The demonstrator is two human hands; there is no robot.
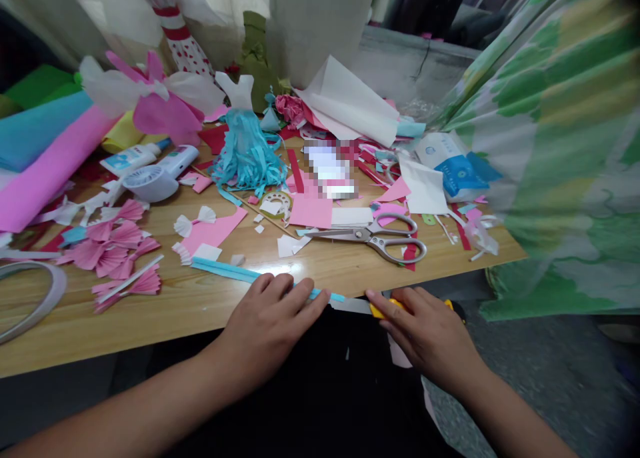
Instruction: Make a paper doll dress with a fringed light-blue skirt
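- Pale curtains [215,5] hang behind our wooden desk [115,325], and a green-patterned cloth [560,145] drapes down on the right.
- Our left hand [265,328] lies nearly flat, fingers extended and together, pressing on the blue paper strip [240,273] at the desk's near edge.
- Our right hand [425,338] is half curled over a yellow-handled tool [385,309] just past the edge; most of the tool is hidden, and we cannot tell how firmly the hand has hold of it.
- The strip runs along the near edge, its end reaching toward the tool, with a small gap between the two hands.
- Steel scissors [370,238] lie open-handled just beyond the hands, beside loose pink and white paper scraps.
- Pink paper fans [107,251] sit to the left, near a tape roll [30,298].
- A paper dress [245,151] with a blue fringe stands mid-desk, beside a glue bottle [133,158] and a white handheld fan [157,181].
- Rolled pink paper [45,178] and blue paper [40,128] lie at the far left.
- One patch [327,168] beyond the scissors is blurred, too unclear to name.
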